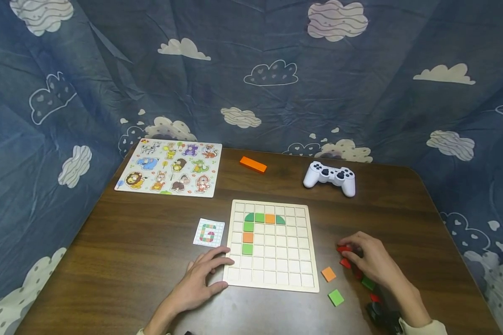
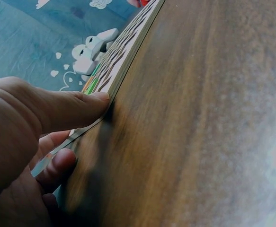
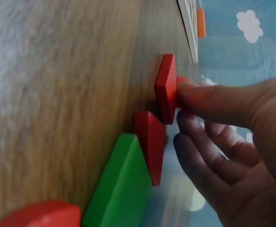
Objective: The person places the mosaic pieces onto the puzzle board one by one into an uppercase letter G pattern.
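Observation:
My left hand [image 1: 199, 278] rests at the lower left of a wooden grid board [image 1: 282, 281], its fingers spread and touching the edge. In the left wrist view the thumb [image 2: 76, 109] lies along the board's rim. Green and orange tiles form a bent row at the board's upper left. To the right of the board, my right hand [image 1: 370, 258] pinches a red piece [image 1: 343, 249] between thumb and fingers. Close by it lie another red piece [image 3: 165, 90], a third red piece [image 3: 150, 142] and a green tile [image 3: 119, 184].
A small pattern card [image 1: 209, 232] lies left of the board. An orange tile [image 1: 329, 274] and a light green tile [image 1: 336, 298] sit to its right. Farther back are an animal puzzle [image 1: 167, 167], an orange block [image 1: 253, 164] and a white game controller [image 1: 330, 177].

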Demonstrator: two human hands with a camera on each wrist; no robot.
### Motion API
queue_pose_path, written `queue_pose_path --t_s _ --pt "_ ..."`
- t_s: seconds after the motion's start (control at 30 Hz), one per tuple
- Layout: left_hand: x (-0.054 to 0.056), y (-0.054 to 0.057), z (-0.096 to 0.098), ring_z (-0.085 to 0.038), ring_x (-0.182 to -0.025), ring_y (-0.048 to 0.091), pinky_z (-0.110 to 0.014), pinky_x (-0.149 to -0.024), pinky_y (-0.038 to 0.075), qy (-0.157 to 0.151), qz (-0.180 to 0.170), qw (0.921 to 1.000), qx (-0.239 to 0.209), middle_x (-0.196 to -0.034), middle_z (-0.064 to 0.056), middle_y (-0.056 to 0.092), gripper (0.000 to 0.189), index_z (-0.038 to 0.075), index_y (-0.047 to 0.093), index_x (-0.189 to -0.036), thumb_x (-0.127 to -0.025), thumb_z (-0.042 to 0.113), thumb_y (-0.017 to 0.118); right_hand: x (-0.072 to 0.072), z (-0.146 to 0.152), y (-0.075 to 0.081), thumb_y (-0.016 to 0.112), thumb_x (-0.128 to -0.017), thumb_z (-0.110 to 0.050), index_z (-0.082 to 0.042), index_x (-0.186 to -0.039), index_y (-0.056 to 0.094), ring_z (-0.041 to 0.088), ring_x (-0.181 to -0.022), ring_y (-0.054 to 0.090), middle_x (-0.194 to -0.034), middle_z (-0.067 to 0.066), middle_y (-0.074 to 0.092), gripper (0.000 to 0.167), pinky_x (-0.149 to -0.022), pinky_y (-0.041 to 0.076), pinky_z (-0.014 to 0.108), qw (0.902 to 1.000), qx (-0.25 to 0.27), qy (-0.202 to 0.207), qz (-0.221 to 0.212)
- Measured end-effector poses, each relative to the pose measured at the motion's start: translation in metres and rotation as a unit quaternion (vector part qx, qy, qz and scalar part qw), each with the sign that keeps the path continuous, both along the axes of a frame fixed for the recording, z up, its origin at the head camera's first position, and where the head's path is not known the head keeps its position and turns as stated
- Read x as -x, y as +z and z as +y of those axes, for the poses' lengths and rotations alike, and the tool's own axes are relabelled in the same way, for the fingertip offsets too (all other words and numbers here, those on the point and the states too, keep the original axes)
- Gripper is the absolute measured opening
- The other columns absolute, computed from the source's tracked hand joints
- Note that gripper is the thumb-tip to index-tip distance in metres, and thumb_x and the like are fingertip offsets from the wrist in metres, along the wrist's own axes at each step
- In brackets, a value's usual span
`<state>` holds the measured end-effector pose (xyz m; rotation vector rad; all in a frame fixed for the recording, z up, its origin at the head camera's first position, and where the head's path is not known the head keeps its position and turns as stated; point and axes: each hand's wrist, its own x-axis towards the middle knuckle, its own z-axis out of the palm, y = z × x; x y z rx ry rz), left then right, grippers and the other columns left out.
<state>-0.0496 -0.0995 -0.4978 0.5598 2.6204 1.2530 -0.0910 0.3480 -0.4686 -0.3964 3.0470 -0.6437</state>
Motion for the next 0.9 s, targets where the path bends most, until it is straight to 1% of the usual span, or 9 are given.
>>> queue_pose_path --t_s 0.1,0.23,0.3,0.37,0.53,0.63,0.77,0.9 --pt "0.0 0.0 0.0 -0.024 -0.132 0.045 -0.042 -0.087 0.027 0.001 -0.004 1.0 0.001 -0.151 0.004 0.048 0.048 0.031 0.065 -0.125 -0.082 0.017 0.081 0.0 -0.002 0.0 0.083 -0.076 -0.002 -0.01 -0.102 0.075 0.014 -0.081 0.062 -0.092 -0.001 0.069 0.029 -0.07 0.052 0.033 0.9996 0.004 0.005 0.027" --pt "0.0 0.001 0.0 -0.025 -0.133 0.044 -0.042 -0.087 0.027 0.002 -0.007 1.0 0.0 -0.151 0.004 0.048 0.048 0.031 0.065 -0.125 -0.082 0.018 0.081 0.0 -0.009 0.002 0.084 -0.073 0.002 -0.008 -0.104 0.075 0.022 -0.088 0.068 -0.098 0.005 0.073 0.033 -0.077 0.053 0.044 0.9988 0.014 0.006 0.047" --pt "0.0 0.001 0.0 -0.025 -0.134 0.044 -0.041 -0.087 0.027 0.002 -0.007 1.0 0.0 -0.152 0.004 0.048 0.048 0.031 0.065 -0.125 -0.082 0.018 0.081 -0.001 -0.014 0.003 0.083 -0.073 0.002 -0.008 -0.103 0.075 0.024 -0.091 0.069 -0.099 0.005 0.074 0.033 -0.079 0.053 0.047 0.9986 0.018 0.005 0.05" --pt "0.0 0.001 0.0 -0.025 -0.133 0.044 -0.04 -0.087 0.027 0.001 -0.005 1.0 -0.001 -0.151 0.004 0.048 0.048 0.031 0.065 -0.125 -0.082 0.018 0.081 -0.002 -0.02 0.004 0.084 -0.073 0.003 -0.01 -0.1 0.075 0.02 -0.089 0.068 -0.097 0.003 0.073 0.031 -0.078 0.054 0.044 0.9979 0.024 0.01 0.06" --pt "0.0 0.0 0.0 -0.025 -0.134 0.044 -0.041 -0.087 0.027 -0.001 -0.004 1.0 -0.001 -0.151 0.004 0.048 0.048 0.031 0.065 -0.125 -0.082 0.019 0.081 -0.003 -0.037 0.006 0.085 -0.071 0.005 -0.014 -0.094 0.073 0.006 -0.08 0.062 -0.089 -0.007 0.068 0.032 -0.072 0.056 0.035 0.9949 0.05 0.037 0.08" --pt "0.0 0.0 0.0 -0.025 -0.135 0.043 -0.041 -0.087 0.027 -0.001 -0.006 1.0 0.0 -0.151 0.005 0.048 0.047 0.032 0.065 -0.125 -0.082 0.02 0.08 -0.004 -0.048 0.008 0.084 -0.071 0.006 -0.015 -0.092 0.072 0.004 -0.079 0.062 -0.087 -0.009 0.066 0.032 -0.071 0.057 0.033 0.9929 0.071 0.052 0.08" --pt "0.0 0.0 0.0 -0.026 -0.135 0.043 -0.041 -0.088 0.027 0.0 -0.006 1.0 0.0 -0.152 0.004 0.048 0.048 0.031 0.065 -0.126 -0.082 0.018 0.08 -0.004 -0.063 0.011 0.083 -0.072 0.007 -0.015 -0.09 0.072 0.004 -0.078 0.063 -0.086 -0.009 0.067 0.031 -0.07 0.058 0.032 0.9893 0.097 0.076 0.078" --pt "0.0 0.001 0.0 -0.026 -0.135 0.044 -0.04 -0.087 0.027 0.001 -0.003 1.0 -0.001 -0.152 0.003 0.048 0.048 0.03 0.065 -0.125 -0.082 0.017 0.08 -0.003 -0.079 0.013 0.084 -0.075 0.003 -0.016 -0.09 0.072 0.001 -0.078 0.063 -0.086 -0.01 0.069 0.027 -0.071 0.057 0.03 0.9896 0.098 0.085 0.062"
